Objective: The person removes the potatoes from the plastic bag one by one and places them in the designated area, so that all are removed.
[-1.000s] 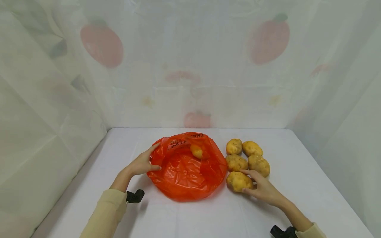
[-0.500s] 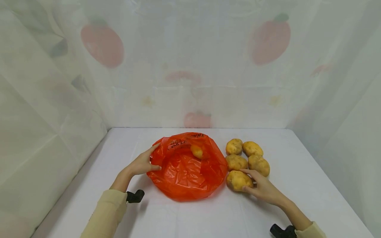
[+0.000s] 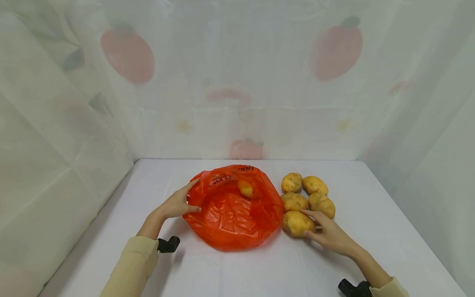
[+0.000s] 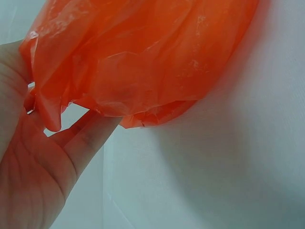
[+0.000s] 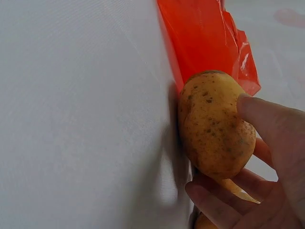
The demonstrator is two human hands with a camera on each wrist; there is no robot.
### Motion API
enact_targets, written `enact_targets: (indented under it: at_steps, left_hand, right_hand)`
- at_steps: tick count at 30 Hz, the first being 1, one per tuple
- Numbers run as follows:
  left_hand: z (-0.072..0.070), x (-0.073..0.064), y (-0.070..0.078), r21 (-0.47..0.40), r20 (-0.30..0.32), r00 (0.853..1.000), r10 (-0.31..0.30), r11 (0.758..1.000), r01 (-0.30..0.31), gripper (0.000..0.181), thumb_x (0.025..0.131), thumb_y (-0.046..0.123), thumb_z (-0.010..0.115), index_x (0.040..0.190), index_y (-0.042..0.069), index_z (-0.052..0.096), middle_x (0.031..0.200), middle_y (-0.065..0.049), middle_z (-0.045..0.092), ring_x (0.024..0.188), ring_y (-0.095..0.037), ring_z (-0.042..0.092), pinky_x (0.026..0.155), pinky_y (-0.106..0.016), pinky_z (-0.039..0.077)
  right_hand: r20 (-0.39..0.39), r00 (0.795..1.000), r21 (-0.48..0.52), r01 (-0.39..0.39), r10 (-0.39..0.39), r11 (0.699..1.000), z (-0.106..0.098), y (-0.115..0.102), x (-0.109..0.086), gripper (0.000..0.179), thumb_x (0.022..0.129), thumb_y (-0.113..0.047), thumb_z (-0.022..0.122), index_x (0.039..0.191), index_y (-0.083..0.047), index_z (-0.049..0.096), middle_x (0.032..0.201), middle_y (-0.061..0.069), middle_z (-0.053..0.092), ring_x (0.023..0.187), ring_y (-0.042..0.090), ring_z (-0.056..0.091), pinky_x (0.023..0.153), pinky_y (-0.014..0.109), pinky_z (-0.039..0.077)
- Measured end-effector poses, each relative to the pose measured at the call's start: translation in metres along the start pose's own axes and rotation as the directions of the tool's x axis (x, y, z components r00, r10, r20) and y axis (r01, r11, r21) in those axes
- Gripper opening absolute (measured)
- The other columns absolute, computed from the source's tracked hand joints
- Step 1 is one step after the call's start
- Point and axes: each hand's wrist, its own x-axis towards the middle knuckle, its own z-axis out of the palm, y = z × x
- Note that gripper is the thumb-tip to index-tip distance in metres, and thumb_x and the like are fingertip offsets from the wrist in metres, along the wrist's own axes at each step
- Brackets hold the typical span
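Observation:
A thin red plastic bag (image 3: pixel 230 214) with dark lettering stands wide-mouthed on the table, one potato (image 3: pixel 245 189) against its inner back wall. My left hand (image 3: pixel 177 204) holds the bag's left rim, thumb over the edge; in the left wrist view the fingers reach behind the crumpled red film. To the right of the bag, my right hand (image 3: pixel 330 233) grips the nearest potato (image 3: pixel 298 224) from its right side. The right wrist view has the thumb on this speckled potato (image 5: pixel 214 124) and fingers around its far side, partly hidden. Whether it touches the table I cannot tell.
Behind the gripped potato lie several more potatoes in a close group, among them a left middle potato (image 3: pixel 295 202), a right potato (image 3: pixel 322 205) and a back potato (image 3: pixel 315 185). A white table (image 3: pixel 252 272) is bounded by pale printed curtains (image 3: pixel 289 123).
The potato in my right hand has shifted slightly away from me, and the hand with it. The right-hand neighbouring potato has moved a little. My left hand and the bag stay put.

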Motion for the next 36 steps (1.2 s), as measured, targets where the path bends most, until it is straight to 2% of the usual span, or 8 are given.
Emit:
enact_targets:
  at_steps: [8,14,21,27,36]
  left_hand:
    - [0.0,0.001,0.001,-0.011,0.008,1.0,-0.007,1.0,0.007,0.095,0.074,0.022,0.076,0.148,0.024,0.016,0.148,-0.015,0.028,0.129,-0.036,0.034,0.1,-0.056,0.035]
    - [-0.001,0.0,0.002,-0.015,0.014,1.0,-0.015,1.0,0.015,0.096,0.074,0.023,0.076,0.148,0.023,0.016,0.148,-0.014,0.027,0.129,-0.036,0.034,0.101,-0.056,0.034]
    - [-0.002,-0.001,0.002,-0.014,0.012,1.0,-0.009,1.0,0.009,0.095,0.074,0.024,0.076,0.148,0.021,0.017,0.147,-0.015,0.029,0.128,-0.036,0.036,0.1,-0.055,0.036]
    - [-0.002,-0.002,0.004,-0.017,0.008,1.0,-0.008,1.0,0.008,0.093,0.075,0.02,0.075,0.148,0.021,0.018,0.145,-0.015,0.033,0.122,-0.035,0.041,0.095,-0.052,0.042]
    - [-0.002,-0.001,0.004,-0.019,0.006,1.0,-0.011,1.0,0.011,0.093,0.075,0.02,0.075,0.148,0.021,0.018,0.145,-0.016,0.032,0.122,-0.035,0.042,0.094,-0.052,0.043]
  right_hand:
    - [0.0,1.0,0.001,0.025,-0.025,1.0,-0.004,0.0,0.0,0.057,0.083,-0.016,0.068,0.132,-0.002,0.045,0.126,0.017,0.048,0.107,0.032,0.055,0.08,0.03,0.053]
    - [0.01,0.998,-0.039,0.056,-0.056,0.998,-0.013,-0.009,0.001,0.053,0.085,-0.017,0.066,0.131,-0.003,0.045,0.127,0.016,0.05,0.109,0.037,0.055,0.082,0.04,0.052]
    - [-0.043,0.993,-0.09,0.105,-0.109,0.99,-0.022,-0.017,0.008,0.049,0.084,-0.008,0.066,0.127,0.004,0.048,0.121,0.019,0.056,0.107,0.036,0.057,0.084,0.041,0.05]
    - [-0.098,0.983,-0.011,0.154,-0.154,0.988,-0.025,-0.023,0.021,0.044,0.082,0.002,0.064,0.123,0.006,0.049,0.119,0.021,0.056,0.1,0.037,0.059,0.078,0.042,0.052]
    - [-0.14,0.98,0.06,0.151,-0.141,0.987,-0.024,-0.041,0.044,0.04,0.082,-0.004,0.067,0.12,-0.001,0.055,0.117,0.015,0.059,0.102,0.032,0.059,0.078,0.037,0.054]
